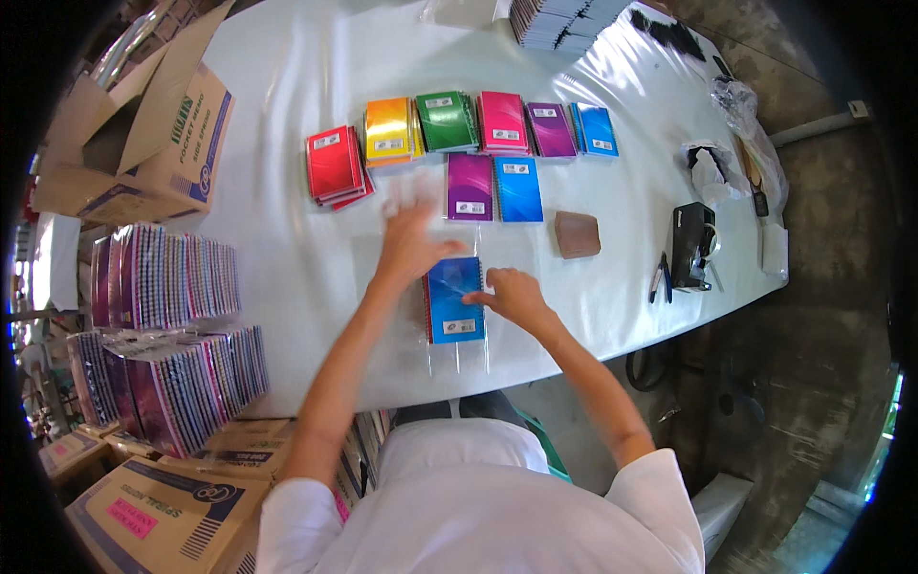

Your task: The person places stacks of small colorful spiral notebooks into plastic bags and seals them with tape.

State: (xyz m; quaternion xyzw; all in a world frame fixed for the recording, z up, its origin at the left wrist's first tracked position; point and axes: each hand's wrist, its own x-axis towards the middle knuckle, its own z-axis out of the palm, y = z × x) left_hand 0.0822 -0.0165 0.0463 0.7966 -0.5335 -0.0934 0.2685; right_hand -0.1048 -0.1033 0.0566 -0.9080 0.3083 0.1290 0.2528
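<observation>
A blue spiral notebook (455,298), its coils along the left edge, lies in front of me on the table, with what looks like clear plastic film around it. My right hand (514,297) is at its right edge, thumb resting on the cover and fingers curled in. My left hand (411,241) hovers above the notebook's upper left, empty, thumb apart and fingertips blurred by motion. Just beyond are a purple notebook (469,187) and another blue notebook (519,189). Farther back run small stacks: red (331,165), yellow (387,129), green (446,121), pink (503,121), purple (551,129) and blue (597,129).
A brown block (578,235) lies right of the notebooks. Pliers (660,277) and a black tape dispenser (692,247) sit near the right edge. Wrapped notebook bundles (182,277) and an opened carton (163,143) stand at left. A tall stack (566,24) is at the back.
</observation>
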